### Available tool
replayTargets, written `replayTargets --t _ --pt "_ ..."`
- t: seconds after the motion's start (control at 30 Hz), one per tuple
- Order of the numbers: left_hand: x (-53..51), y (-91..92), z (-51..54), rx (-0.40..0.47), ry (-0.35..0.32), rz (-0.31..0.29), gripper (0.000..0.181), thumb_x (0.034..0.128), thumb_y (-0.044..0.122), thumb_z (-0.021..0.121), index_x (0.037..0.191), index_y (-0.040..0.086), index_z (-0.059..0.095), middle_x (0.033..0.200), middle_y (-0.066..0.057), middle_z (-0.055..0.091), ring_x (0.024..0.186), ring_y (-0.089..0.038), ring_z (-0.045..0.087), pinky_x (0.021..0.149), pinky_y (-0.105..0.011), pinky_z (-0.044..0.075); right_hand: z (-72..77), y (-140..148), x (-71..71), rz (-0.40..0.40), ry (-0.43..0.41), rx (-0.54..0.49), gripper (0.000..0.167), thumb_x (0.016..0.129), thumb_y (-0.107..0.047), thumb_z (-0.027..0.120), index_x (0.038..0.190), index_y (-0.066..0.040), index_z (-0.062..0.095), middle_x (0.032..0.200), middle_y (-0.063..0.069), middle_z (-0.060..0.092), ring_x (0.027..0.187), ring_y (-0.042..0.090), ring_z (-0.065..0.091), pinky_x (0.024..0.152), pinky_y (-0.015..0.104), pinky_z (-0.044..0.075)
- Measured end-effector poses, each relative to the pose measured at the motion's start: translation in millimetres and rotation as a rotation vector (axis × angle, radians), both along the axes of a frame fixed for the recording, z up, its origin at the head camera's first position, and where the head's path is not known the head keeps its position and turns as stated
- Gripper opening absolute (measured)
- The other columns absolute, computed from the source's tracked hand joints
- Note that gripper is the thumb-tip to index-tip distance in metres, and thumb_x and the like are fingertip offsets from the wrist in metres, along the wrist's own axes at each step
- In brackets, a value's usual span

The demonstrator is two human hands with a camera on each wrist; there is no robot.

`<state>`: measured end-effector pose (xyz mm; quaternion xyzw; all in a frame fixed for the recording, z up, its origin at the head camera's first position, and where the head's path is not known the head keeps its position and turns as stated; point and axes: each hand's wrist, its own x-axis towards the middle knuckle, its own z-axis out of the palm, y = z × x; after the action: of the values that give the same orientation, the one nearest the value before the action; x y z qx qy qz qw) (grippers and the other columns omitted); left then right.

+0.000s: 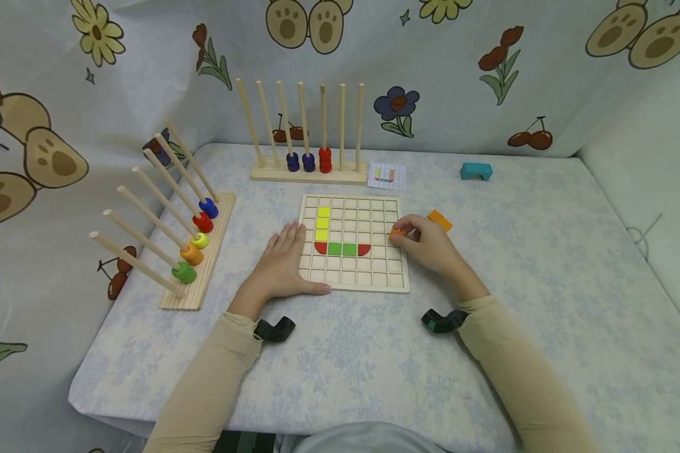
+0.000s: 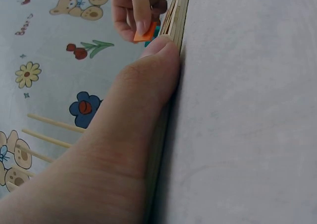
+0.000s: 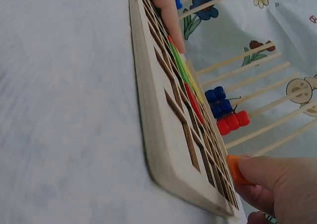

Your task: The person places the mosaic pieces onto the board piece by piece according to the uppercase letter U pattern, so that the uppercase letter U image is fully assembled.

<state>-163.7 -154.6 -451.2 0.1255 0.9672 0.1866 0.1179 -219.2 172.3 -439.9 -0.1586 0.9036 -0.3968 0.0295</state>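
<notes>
A wooden grid board (image 1: 350,277) lies flat on the table. Three yellow squares (image 1: 322,221) stand in a column in its cells, with a row below of two green squares (image 1: 342,250) between two red rounded pieces (image 1: 364,250). My left hand (image 1: 280,267) rests along the board's left edge, fingers straight and thumb stretched along the front edge. With thumb and fingers my right hand (image 1: 427,245) pinches an orange block (image 3: 236,169) at the board's right side. Another orange block (image 1: 439,219) lies on the table just beyond that hand.
Behind the board stands a peg rack (image 1: 308,177) with blue and red beads, a small pattern card (image 1: 386,177) beside it. To the left is a second peg rack (image 1: 204,286) with beads of several colours. A teal block (image 1: 476,170) sits at the back right.
</notes>
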Motion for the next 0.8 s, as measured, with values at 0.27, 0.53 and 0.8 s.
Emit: replayTargets --t 0.27,0.53,0.8 --pt "-0.9 -0.1 -3.8 -0.005 0.006 -0.001 0.152 0.054 0.098 0.056 0.159 0.009 -0.007 0.168 -0.01 -0.01 0.156 -0.025 -0.009 0.126 -0.048 -0.001 -0.7 -30 -3.6 0.074 -0.033 -0.02 0.019 0.094 -0.032 0.07 0.11 -0.022 0.067 0.1 -0.002 0.067 0.073 0.021 0.051 0.064 0.031 0.043" --pt "-1.7 -0.2 -5.0 -0.016 0.009 0.008 0.152 0.053 0.1 0.054 0.16 0.009 -0.006 0.168 -0.01 -0.009 0.156 -0.024 -0.009 0.126 -0.047 -0.001 0.5 -51 -5.1 0.098 -0.067 -0.025 0.019 0.094 -0.03 0.069 0.111 -0.022 0.067 0.1 -0.003 0.067 0.077 0.02 0.056 0.069 0.034 0.048" --pt "-1.6 -0.4 -3.3 -0.018 0.006 0.007 0.152 0.0531 0.099 0.056 0.16 0.009 -0.006 0.168 -0.01 -0.009 0.156 -0.024 -0.01 0.126 -0.047 -0.001 -1.0 -55 -7.0 0.107 -0.074 -0.004 0.017 0.095 -0.027 0.068 0.111 -0.02 0.067 0.101 -0.001 0.067 0.083 0.02 0.061 0.076 0.034 0.051"
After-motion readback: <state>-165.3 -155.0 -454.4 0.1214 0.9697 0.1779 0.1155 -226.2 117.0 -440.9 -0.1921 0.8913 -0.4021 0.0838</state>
